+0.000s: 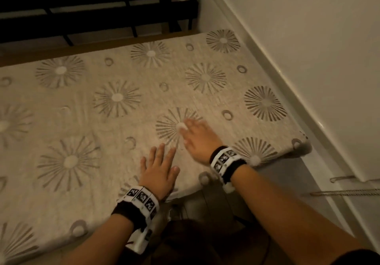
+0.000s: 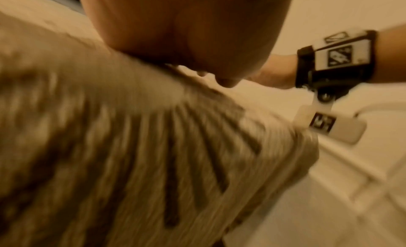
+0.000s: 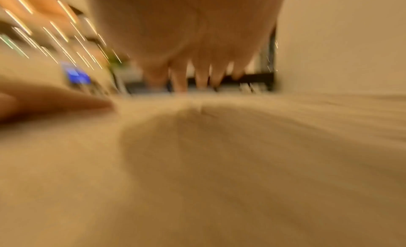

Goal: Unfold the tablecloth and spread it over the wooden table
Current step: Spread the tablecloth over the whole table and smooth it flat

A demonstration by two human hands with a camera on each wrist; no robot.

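Observation:
A beige tablecloth (image 1: pixel 127 125) with grey sunburst flowers and small rings lies spread flat over the wooden table, whose bare edge (image 1: pixel 102 46) shows as a strip along the far side. My left hand (image 1: pixel 159 166) rests flat on the cloth near the front edge, fingers straight and spread. My right hand (image 1: pixel 197 135) lies palm down on a sunburst just beyond it, blurred. In the left wrist view the palm (image 2: pixel 186 33) presses the patterned cloth (image 2: pixel 131 155). The right wrist view shows straight fingers (image 3: pixel 180 80) over blurred cloth (image 3: pixel 219 164).
A white wall (image 1: pixel 308 38) with a skirting ledge runs close along the table's right side. A dark railing (image 1: pixel 92 7) stands beyond the far edge. The cloth's right corner (image 1: pixel 296 143) hangs slightly over the table. Grey floor (image 1: pixel 287 182) shows at the lower right.

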